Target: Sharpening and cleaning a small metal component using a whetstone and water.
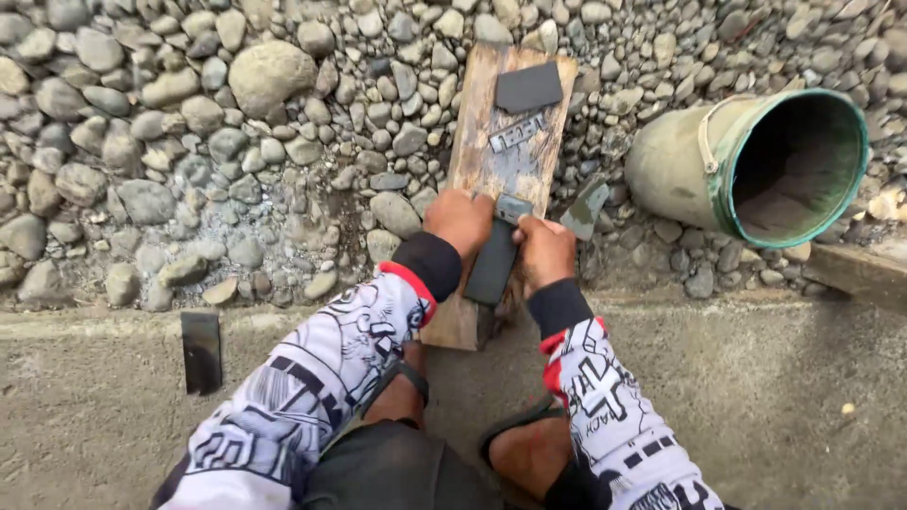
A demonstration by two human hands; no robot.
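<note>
Left hand (460, 222) and right hand (545, 250): both grip 1 dark blade (493, 260) | on plank (515, 151) | bucket (756, 165) on its side, right.

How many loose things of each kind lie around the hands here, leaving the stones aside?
Wooden board: 1
Flat dark pieces: 4, one under the hands, one square on the board's far end, one right of the board, one on the concrete
Small grey metal bar on the board: 1
Green bucket on its side: 1
Total: 7
</note>
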